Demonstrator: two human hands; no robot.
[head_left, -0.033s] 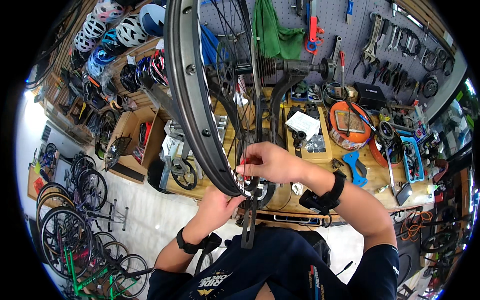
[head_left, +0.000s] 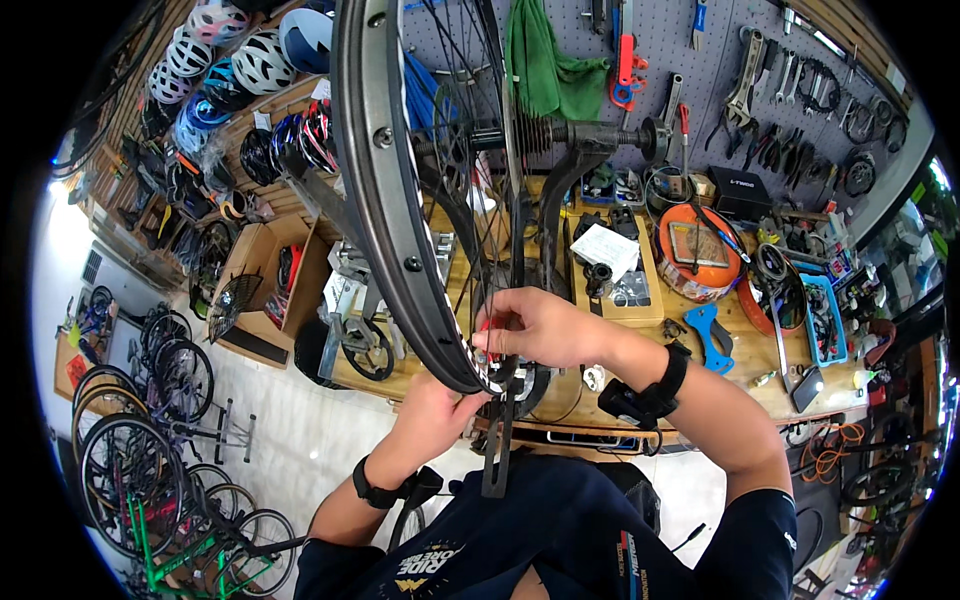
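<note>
A bicycle wheel (head_left: pixel 385 210) with a black rim and dark spokes stands upright in a black truing stand (head_left: pixel 553 200), its cassette (head_left: pixel 535 133) on the right side of the hub. At the near part of the rim, my left hand (head_left: pixel 428 420) is closed with its thumb against the lower edge; its other fingers are partly hidden. Just right of the rim, my right hand (head_left: pixel 545 328) pinches a small red spoke wrench (head_left: pixel 487 328) among the spokes, mostly covered by the fingers. Below both hands, a slotted metal bar (head_left: pixel 495 455) of the stand points toward me.
On the wooden workbench (head_left: pixel 640 375) lie a blue plastic tool (head_left: pixel 710 338), an orange round container (head_left: pixel 700 245), a blue tray (head_left: pixel 825 320) and a cardboard box lid (head_left: pixel 640 300). Tools hang on the pegboard (head_left: pixel 690 60). Bicycles (head_left: pixel 170 440) stand on the floor at left, below helmets (head_left: pixel 262 62).
</note>
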